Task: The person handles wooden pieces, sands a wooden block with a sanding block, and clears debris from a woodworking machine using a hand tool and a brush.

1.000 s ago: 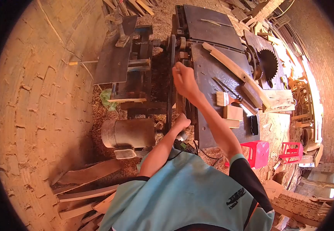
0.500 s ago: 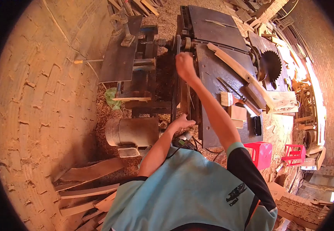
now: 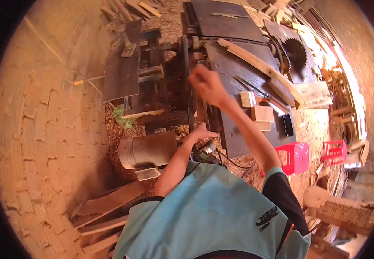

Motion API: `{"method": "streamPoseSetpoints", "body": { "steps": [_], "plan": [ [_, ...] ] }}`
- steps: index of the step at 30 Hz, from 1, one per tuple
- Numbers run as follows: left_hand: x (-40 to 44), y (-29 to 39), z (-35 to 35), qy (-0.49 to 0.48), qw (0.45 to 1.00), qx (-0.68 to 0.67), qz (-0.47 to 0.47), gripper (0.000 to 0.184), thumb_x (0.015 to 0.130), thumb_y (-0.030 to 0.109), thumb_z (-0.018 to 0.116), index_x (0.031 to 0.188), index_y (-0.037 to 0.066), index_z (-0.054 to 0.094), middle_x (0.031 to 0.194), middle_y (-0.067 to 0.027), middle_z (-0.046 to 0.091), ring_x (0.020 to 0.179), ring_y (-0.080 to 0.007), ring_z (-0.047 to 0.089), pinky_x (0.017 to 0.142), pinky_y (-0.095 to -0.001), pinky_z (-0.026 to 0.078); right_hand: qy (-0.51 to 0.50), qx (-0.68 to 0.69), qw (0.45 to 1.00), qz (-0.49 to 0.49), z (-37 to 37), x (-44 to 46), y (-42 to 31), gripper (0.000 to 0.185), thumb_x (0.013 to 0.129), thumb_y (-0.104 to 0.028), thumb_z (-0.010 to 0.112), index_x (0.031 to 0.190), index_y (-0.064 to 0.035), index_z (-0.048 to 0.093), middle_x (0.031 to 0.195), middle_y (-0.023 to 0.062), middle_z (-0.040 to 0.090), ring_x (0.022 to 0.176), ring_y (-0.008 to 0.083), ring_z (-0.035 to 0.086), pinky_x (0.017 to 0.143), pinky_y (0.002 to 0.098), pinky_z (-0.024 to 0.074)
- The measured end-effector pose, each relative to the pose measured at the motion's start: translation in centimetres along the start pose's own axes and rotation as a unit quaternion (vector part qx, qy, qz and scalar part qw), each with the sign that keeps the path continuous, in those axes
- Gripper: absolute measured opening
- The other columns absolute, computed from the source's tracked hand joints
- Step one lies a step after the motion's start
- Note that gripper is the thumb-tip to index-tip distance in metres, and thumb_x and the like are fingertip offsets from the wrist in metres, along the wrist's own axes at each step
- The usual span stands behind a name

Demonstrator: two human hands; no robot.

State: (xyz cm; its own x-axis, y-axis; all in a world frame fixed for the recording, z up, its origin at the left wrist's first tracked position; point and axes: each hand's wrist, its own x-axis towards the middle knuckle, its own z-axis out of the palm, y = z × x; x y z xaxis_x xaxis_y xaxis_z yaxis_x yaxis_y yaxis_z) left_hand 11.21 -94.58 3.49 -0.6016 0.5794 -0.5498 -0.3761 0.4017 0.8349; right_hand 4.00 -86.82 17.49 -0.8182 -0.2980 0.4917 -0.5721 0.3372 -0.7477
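Note:
My right hand (image 3: 209, 86) is closed in a fist, slightly blurred, above the left edge of the dark metal machine table (image 3: 230, 144). Whether anything is inside its fingers I cannot make out. Nearer my body, my left hand (image 3: 202, 132) rests low at the machine's frame, thumb and forefinger apart; its other fingers are partly hidden. A long dark strip, perhaps a drive belt (image 3: 186, 64), runs beside both hands. On the table lie a flat brush (image 3: 247, 99), wooden blocks (image 3: 262, 114), a long wooden piece (image 3: 251, 62) and a dark slim tool (image 3: 249, 86).
A toothed circular saw blade (image 3: 297, 54) stands at the table's far right. Left of my forearm sits a cylindrical motor (image 3: 148, 150). Red plastic stools (image 3: 298, 157) are at right, boards (image 3: 109, 198) at lower left, and a brick wall (image 3: 36, 129) on the left.
My right hand has come back toward my body along the machine's edge, still closed. My left hand stays at about the same place on the frame. The camera view has shifted slightly.

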Motion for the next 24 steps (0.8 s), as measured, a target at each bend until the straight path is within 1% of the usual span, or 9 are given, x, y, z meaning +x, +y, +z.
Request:
{"method": "streamPoseSetpoints", "body": {
  "steps": [2, 6, 7, 11, 14, 17, 20, 22, 24],
  "plan": [
    [2.2, -2.5, 0.0, -0.035, 0.999, -0.013, -0.007, 0.087, 0.051, 0.038, 0.074, 0.111, -0.012, 0.035, 0.112, -0.0218, 0.043, 0.102, -0.0251, 0.044, 0.084, -0.0321, 0.036, -0.065, 0.033, 0.997, -0.008, 1.6, -0.3, -0.8, 0.017, 0.076, -0.012, 0.053, 0.078, -0.0002, 0.042, 0.061, 0.0082, 0.044, 0.055, 0.0139, 0.04, 0.05, 0.0312, 0.0344],
    [5.7, -7.7, 0.9, 0.073, 0.997, 0.027, 0.019, 0.09, 0.053, 0.037, 0.074, 0.116, -0.012, 0.03, 0.114, -0.0239, 0.043, 0.106, -0.0279, 0.044, 0.087, -0.0326, 0.035, -0.184, 0.017, 0.979, 0.082, 4.2, -3.4, 4.8, 0.02, 0.079, -0.016, 0.05, 0.079, 0.0002, 0.04, 0.054, 0.0156, 0.043, 0.048, 0.0293, 0.042, 0.048, 0.0381, 0.0331],
    [2.7, -4.2, 0.6, 0.042, 0.998, 0.034, 0.016, 0.101, 0.054, 0.042, 0.071, 0.12, -0.015, 0.02, 0.122, -0.0288, 0.032, 0.113, -0.0311, 0.037, 0.091, -0.0335, 0.032, -0.213, -0.004, 0.973, 0.094, 4.7, -4.0, 6.2, 0.021, 0.08, -0.017, 0.05, 0.079, 0.0003, 0.039, 0.053, 0.0178, 0.044, 0.048, 0.0334, 0.043, 0.048, 0.0402, 0.0331],
    [3.0, -4.0, 1.6, 0.106, 0.988, 0.11, -0.003, 0.105, 0.059, 0.043, 0.068, 0.123, -0.016, 0.009, 0.126, -0.0303, 0.024, 0.118, -0.0319, 0.03, 0.097, -0.0325, 0.026, -0.177, -0.09, 0.98, 0.025, 6.0, -5.0, 7.8, 0.018, 0.081, -0.013, 0.045, 0.078, 0.0006, 0.033, 0.055, 0.0209, 0.045, 0.057, 0.042, 0.045, 0.048, 0.0458, 0.033],
    [4.0, -5.2, 1.0, 0.025, 0.997, 0.072, 0.004, 0.11, 0.061, 0.05, 0.064, 0.126, -0.009, -0.001, 0.132, -0.0263, 0.014, 0.123, -0.0309, 0.018, 0.099, -0.0339, 0.019, -0.112, -0.124, 0.984, 0.057, 7.4, -5.7, 9.3, 0.018, 0.08, -0.013, 0.045, 0.079, 0.0006, 0.033, 0.055, 0.0211, 0.044, 0.056, 0.0421, 0.045, 0.048, 0.0471, 0.0346],
    [2.9, -4.1, 1.1, 0.036, 0.995, 0.089, -0.029, 0.109, 0.061, 0.052, 0.064, 0.127, -0.009, 0.002, 0.131, -0.0262, 0.017, 0.123, -0.0309, 0.019, 0.099, -0.0338, 0.02, -0.137, -0.157, 0.974, 0.088, 7.4, -5.7, 9.1, 0.018, 0.08, -0.013, 0.045, 0.079, -0.0003, 0.033, 0.055, 0.0216, 0.046, 0.056, 0.0424, 0.046, 0.048, 0.0486, 0.036],
    [5.3, -6.7, 1.4, 0.041, 0.993, 0.114, 0.003, 0.106, 0.063, 0.052, 0.062, 0.125, -0.012, 0.006, 0.129, -0.0272, 0.02, 0.122, -0.0317, 0.022, 0.098, -0.0336, 0.022, -0.101, -0.195, 0.967, 0.125, 8.1, -5.7, 9.5, 0.017, 0.079, -0.013, 0.046, 0.078, 0.0001, 0.036, 0.055, 0.0203, 0.048, 0.053, 0.0412, 0.047, 0.047, 0.0487, 0.0371],
    [4.1, -5.7, 1.3, 0.047, 0.993, 0.104, 0.008, 0.095, 0.065, 0.047, 0.061, 0.119, -0.016, 0.017, 0.124, -0.0308, 0.026, 0.118, -0.0338, 0.028, 0.095, -0.0338, 0.027, -0.013, -0.2, 0.949, 0.243, 7.5, -4.7, 10.1, 0.015, 0.078, -0.013, 0.047, 0.075, -0.0003, 0.04, 0.059, 0.0239, 0.05, 0.06, 0.044, 0.049, 0.052, 0.0498, 0.0385],
    [3.5, -5.6, 1.3, 0.046, 0.994, 0.099, 0.007, 0.088, 0.066, 0.045, 0.061, 0.115, -0.018, 0.025, 0.12, -0.0329, 0.031, 0.115, -0.0349, 0.033, 0.093, -0.034, 0.03, 0.02, -0.31, 0.93, 0.196, 5.9, -4.3, 14.4, 0.013, 0.077, -0.011, 0.043, 0.071, 0.0008, 0.044, 0.062, 0.0235, 0.051, 0.06, 0.0406, 0.052, 0.05, 0.0457, 0.0393]
  ]
}}
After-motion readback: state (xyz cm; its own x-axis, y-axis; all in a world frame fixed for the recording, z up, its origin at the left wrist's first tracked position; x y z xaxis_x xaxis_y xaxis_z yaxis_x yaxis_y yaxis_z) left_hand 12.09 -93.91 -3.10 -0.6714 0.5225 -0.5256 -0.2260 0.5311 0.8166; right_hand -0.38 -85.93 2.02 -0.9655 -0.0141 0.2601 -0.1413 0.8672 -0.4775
